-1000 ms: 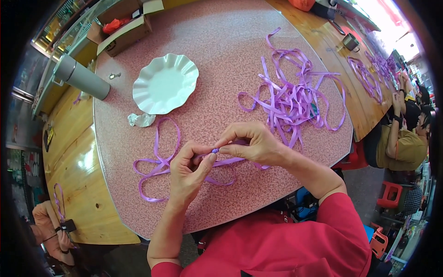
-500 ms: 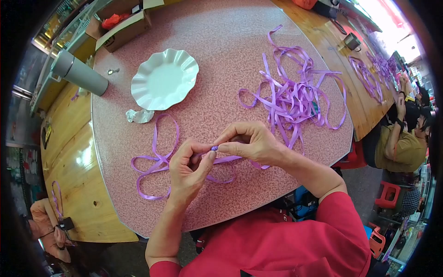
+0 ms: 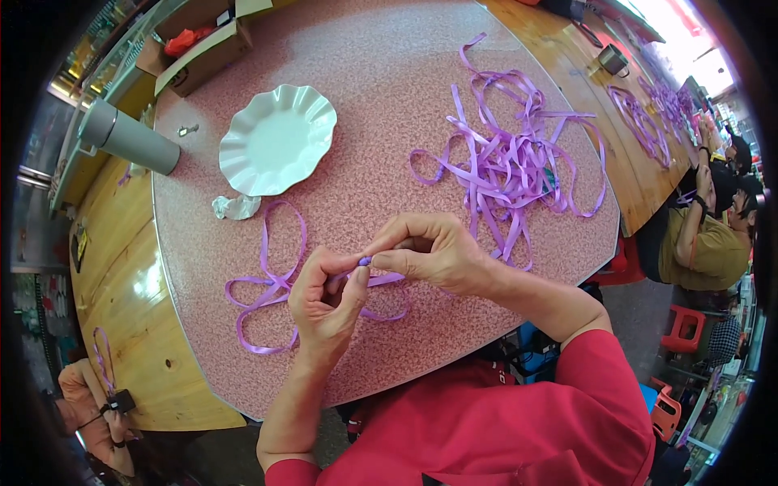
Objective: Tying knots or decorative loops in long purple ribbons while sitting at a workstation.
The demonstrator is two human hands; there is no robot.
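Note:
Above the pink speckled table [image 3: 389,146], my left hand [image 3: 324,296] and my right hand [image 3: 433,255] meet, fingertip to fingertip. Between the thumbs and forefingers of both is a small purple knot-like lump [image 3: 365,262], part of a purple ribbon as far as I can tell; the fingers cover much of it. Loops of the purple ribbon [image 3: 265,243] spread on the table left of my left hand, and a strip passes under my hands. A tangled pile of purple ribbon [image 3: 515,166] lies beyond my right hand.
A white scalloped plate [image 3: 279,138] and a crumpled wrapper [image 3: 236,207] lie far left, near a grey-green flask [image 3: 130,138] and a cardboard box [image 3: 207,57]. A metal mug [image 3: 613,59] stands on the wooden table at right. Other people sit at both sides.
Both hands keep their pinch on the small purple lump, which has turned slightly between the fingers. The table and its things have shifted a little leftward in view.

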